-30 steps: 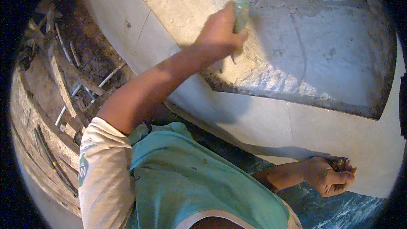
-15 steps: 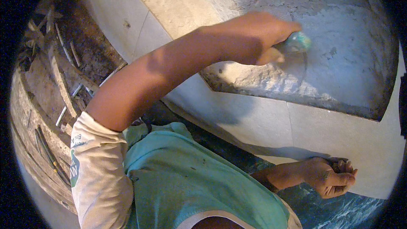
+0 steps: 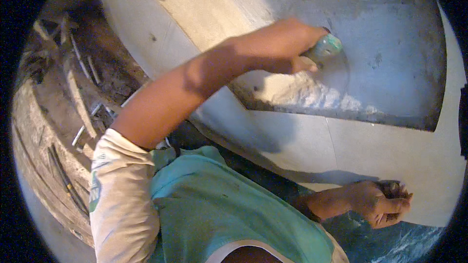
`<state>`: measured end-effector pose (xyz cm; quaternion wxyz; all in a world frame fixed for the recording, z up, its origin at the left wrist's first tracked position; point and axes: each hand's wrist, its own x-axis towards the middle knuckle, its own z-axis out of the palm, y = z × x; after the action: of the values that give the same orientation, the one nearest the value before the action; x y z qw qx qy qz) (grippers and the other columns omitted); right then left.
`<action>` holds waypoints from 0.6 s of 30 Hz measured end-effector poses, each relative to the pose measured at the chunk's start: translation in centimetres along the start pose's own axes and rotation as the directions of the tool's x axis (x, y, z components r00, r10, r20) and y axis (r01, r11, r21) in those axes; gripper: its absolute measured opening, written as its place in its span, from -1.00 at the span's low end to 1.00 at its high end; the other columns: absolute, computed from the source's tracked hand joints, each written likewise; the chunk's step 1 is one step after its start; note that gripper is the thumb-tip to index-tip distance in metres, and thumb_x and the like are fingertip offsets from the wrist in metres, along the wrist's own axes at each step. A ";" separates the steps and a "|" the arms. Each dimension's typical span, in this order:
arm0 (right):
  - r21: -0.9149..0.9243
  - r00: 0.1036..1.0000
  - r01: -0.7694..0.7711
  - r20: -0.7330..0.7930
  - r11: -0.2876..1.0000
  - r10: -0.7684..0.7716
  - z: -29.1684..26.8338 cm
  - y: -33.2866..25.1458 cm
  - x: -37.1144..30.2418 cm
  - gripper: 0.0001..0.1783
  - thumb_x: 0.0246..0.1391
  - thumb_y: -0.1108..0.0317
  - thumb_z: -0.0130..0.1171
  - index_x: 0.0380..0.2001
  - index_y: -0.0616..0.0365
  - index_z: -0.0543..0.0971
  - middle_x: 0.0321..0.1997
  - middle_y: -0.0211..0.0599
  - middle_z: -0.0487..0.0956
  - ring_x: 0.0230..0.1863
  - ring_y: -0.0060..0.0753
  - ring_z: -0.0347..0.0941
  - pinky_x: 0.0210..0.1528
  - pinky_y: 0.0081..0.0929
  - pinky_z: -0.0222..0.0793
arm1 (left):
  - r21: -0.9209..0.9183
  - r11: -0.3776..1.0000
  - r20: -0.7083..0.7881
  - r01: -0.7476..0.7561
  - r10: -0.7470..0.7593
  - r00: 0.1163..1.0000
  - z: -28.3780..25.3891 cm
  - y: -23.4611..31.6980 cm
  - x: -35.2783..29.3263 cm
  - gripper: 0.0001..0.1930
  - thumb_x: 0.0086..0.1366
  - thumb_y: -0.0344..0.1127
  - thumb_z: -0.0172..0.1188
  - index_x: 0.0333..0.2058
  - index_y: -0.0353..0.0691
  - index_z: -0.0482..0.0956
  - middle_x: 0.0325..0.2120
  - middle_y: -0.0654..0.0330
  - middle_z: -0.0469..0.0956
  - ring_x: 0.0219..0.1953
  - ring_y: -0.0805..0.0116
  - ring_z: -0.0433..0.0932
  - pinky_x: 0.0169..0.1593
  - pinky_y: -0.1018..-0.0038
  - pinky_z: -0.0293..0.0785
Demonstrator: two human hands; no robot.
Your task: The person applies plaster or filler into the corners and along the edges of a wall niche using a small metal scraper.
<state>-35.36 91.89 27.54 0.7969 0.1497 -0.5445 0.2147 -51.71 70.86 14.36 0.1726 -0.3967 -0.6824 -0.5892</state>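
Observation:
My left hand (image 3: 292,44) reaches across to the rough grey recessed panel (image 3: 390,63), its fingers wrapped round a rounded, translucent green piece (image 3: 327,46), perhaps a handle. The rest of that piece is blurred or hidden by my hand, so its kind is unclear. Just below it lies a lumpy ridge of pale powder or plaster (image 3: 312,92), along the panel's lower border. At the lower right my right hand (image 3: 378,204) rests against the smooth pale tile border (image 3: 375,153). Its fingers are curled in, and nothing shows in them.
A pale tile border frames the panel, with a joint line below it. On the left are a dirt patch (image 3: 92,34), wooden boards (image 3: 36,117), white pipe pieces (image 3: 78,135) and a dark rod-like tool (image 3: 67,180). Dark green marbled stone (image 3: 380,243) shows at the lower right.
My left hand has moved left across the panel with the green piece in its grip. The whole view has shifted slightly. My right hand stays nearly where it was.

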 end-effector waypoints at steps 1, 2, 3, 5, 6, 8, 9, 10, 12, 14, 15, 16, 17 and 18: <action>-0.012 1.000 -0.005 -0.019 1.000 0.005 -0.1 0.0 0.3 -0.78 0.09 0.28 0.07 -0.37 0.26 0.48 -0.34 -0.06 0.53 -0.57 -0.35 0.39 -0.62 -0.59 0.30 | -0.013 1.000 0.000 -0.007 0.007 1.000 0.5 0.2 -0.1 -0.67 -0.03 -0.20 0.24 -0.32 -0.20 0.39 -0.47 -0.01 0.49 -0.35 -0.04 0.48 -0.31 0.22 0.39; -0.020 0.998 -0.035 -0.061 0.999 0.034 -0.3 0.1 0.3 -0.77 0.09 0.28 0.06 -0.35 0.26 0.48 -0.33 -0.06 0.53 -0.57 -0.36 0.39 -0.63 -0.58 0.30 | 0.001 1.000 0.014 -0.015 0.015 1.000 0.7 -0.1 0.0 -0.66 -0.02 -0.19 0.23 -0.30 -0.20 0.39 -0.46 -0.01 0.49 -0.35 -0.04 0.48 -0.31 0.22 0.39; -0.017 0.992 -0.069 -0.103 0.998 0.066 -0.4 0.2 0.2 -0.77 0.10 0.28 0.06 -0.33 0.27 0.48 -0.32 -0.06 0.53 -0.57 -0.37 0.39 -0.63 -0.58 0.30 | 0.043 0.999 0.048 0.001 -0.003 0.999 1.4 -0.7 -0.6 -0.66 -0.01 -0.20 0.21 -0.28 -0.19 0.37 -0.45 -0.02 0.49 -0.33 -0.05 0.48 -0.29 0.20 0.39; -0.010 0.987 -0.106 -0.125 0.994 0.104 -0.1 0.5 0.0 -0.76 0.09 0.28 0.07 -0.35 0.28 0.48 -0.41 -0.13 0.48 -0.62 -0.42 0.34 -0.67 -0.60 0.27 | 0.089 0.994 0.061 0.064 -0.069 0.996 2.1 -1.9 -1.8 -0.65 0.01 -0.21 0.18 -0.24 -0.18 0.35 -0.43 -0.04 0.49 -0.32 -0.07 0.48 -0.27 0.18 0.40; -0.040 0.992 -0.063 -0.108 0.997 0.058 0.0 0.0 0.7 -0.76 0.09 0.28 0.07 -0.36 0.29 0.48 -0.46 -0.17 0.46 -0.64 -0.44 0.32 -0.70 -0.61 0.25 | 0.061 0.996 0.059 0.072 -0.075 0.995 2.2 -1.6 -1.4 -0.64 0.02 -0.21 0.16 -0.21 -0.19 0.34 -0.42 -0.05 0.49 -0.31 -0.08 0.48 -0.26 0.17 0.40; -0.069 0.999 0.005 -0.042 0.998 -0.008 0.8 0.0 0.7 -0.75 0.08 0.28 0.08 -0.39 0.31 0.48 -0.55 -0.25 0.42 -0.69 -0.49 0.27 -0.74 -0.62 0.22 | 0.130 0.984 -0.005 0.119 -0.120 0.993 1.1 -1.4 -1.8 -0.62 0.01 -0.24 0.18 -0.19 -0.21 0.33 -0.40 -0.07 0.49 -0.30 -0.08 0.48 -0.26 0.17 0.39; -0.103 0.997 0.074 -0.023 0.992 -0.077 0.9 -0.3 0.9 -0.75 0.08 0.28 0.08 -0.40 0.31 0.48 -0.60 -0.28 0.40 -0.72 -0.52 0.25 -0.76 -0.63 0.21 | 0.078 0.983 -0.023 0.168 -0.167 0.986 0.7 -0.4 -1.2 -0.61 0.01 -0.25 0.19 -0.19 -0.24 0.33 -0.39 -0.08 0.49 -0.30 -0.07 0.48 -0.25 0.18 0.40; -0.123 0.992 0.124 -0.023 0.985 -0.128 0.8 -0.3 1.1 -0.74 0.08 0.28 0.09 -0.41 0.32 0.49 -0.64 -0.32 0.38 -0.74 -0.54 0.22 -0.79 -0.64 0.19 | 0.042 0.978 -0.039 0.206 -0.205 0.978 0.2 0.6 -0.5 -0.60 0.01 -0.26 0.21 -0.19 -0.26 0.33 -0.38 -0.08 0.49 -0.30 -0.07 0.48 -0.24 0.20 0.40; -0.131 0.984 0.172 -0.020 0.976 -0.176 0.2 -0.7 1.0 -0.73 0.07 0.28 0.10 -0.43 0.33 0.49 -0.74 -0.39 0.34 -0.79 -0.59 0.17 -0.83 -0.66 0.16 | -0.022 0.956 -0.154 0.293 -0.293 0.944 -0.9 2.9 0.1 -0.63 0.03 -0.26 0.24 -0.22 -0.27 0.36 -0.39 -0.02 0.51 -0.31 0.07 0.52 -0.23 0.29 0.42; -0.059 0.992 0.126 0.004 0.990 -0.126 0.6 -0.8 0.4 -0.77 0.06 0.34 0.10 -0.42 0.37 0.49 -0.65 -0.29 0.40 -0.75 -0.57 0.23 -0.81 -0.66 0.19 | -0.095 0.944 -0.240 0.316 -0.330 0.913 -2.5 2.7 -0.3 -0.63 0.07 -0.25 0.22 -0.20 -0.29 0.34 -0.37 0.01 0.52 -0.27 0.11 0.53 -0.20 0.31 0.42; -0.006 0.995 0.101 0.022 0.995 -0.101 0.7 -1.0 0.5 -0.78 0.05 0.37 0.11 -0.42 0.39 0.49 -0.61 -0.24 0.44 -0.73 -0.56 0.26 -0.79 -0.66 0.21 | -0.133 0.936 -0.294 0.326 -0.351 0.889 -3.5 3.1 -0.8 -0.62 0.09 -0.24 0.21 -0.19 -0.30 0.33 -0.36 0.02 0.53 -0.26 0.13 0.53 -0.19 0.33 0.42; 0.031 0.997 0.078 0.009 0.996 -0.078 0.6 -1.1 0.4 -0.78 0.06 0.37 0.10 -0.41 0.39 0.49 -0.58 -0.23 0.44 -0.72 -0.56 0.27 -0.78 -0.66 0.22 | -0.088 0.936 -0.342 0.340 -0.349 0.872 -4.3 4.0 -1.4 -0.62 0.09 -0.24 0.21 -0.19 -0.29 0.33 -0.37 0.04 0.53 -0.26 0.18 0.53 -0.19 0.35 0.42; 0.052 0.998 0.068 0.009 0.996 -0.069 0.5 -1.2 0.3 -0.78 0.07 0.37 0.09 -0.41 0.38 0.49 -0.55 -0.21 0.44 -0.70 -0.56 0.27 -0.77 -0.66 0.22 | -0.065 0.934 -0.377 0.352 -0.350 0.858 -4.8 4.6 -1.9 -0.63 0.10 -0.23 0.21 -0.19 -0.29 0.34 -0.37 0.06 0.53 -0.25 0.22 0.53 -0.19 0.37 0.42; 0.063 0.997 0.074 0.018 0.995 -0.075 0.3 -1.4 0.6 -0.78 0.07 0.37 0.08 -0.41 0.38 0.49 -0.52 -0.20 0.44 -0.69 -0.56 0.28 -0.75 -0.66 0.23 | -0.061 0.931 -0.404 0.360 -0.353 0.844 -5.0 5.0 -2.3 -0.63 0.11 -0.22 0.21 -0.19 -0.29 0.34 -0.37 0.08 0.53 -0.25 0.27 0.53 -0.19 0.39 0.43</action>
<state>-34.73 90.66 28.19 0.7937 0.1968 -0.5397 0.2001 -47.72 65.30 17.31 0.2024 -0.1298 -0.6978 -0.6748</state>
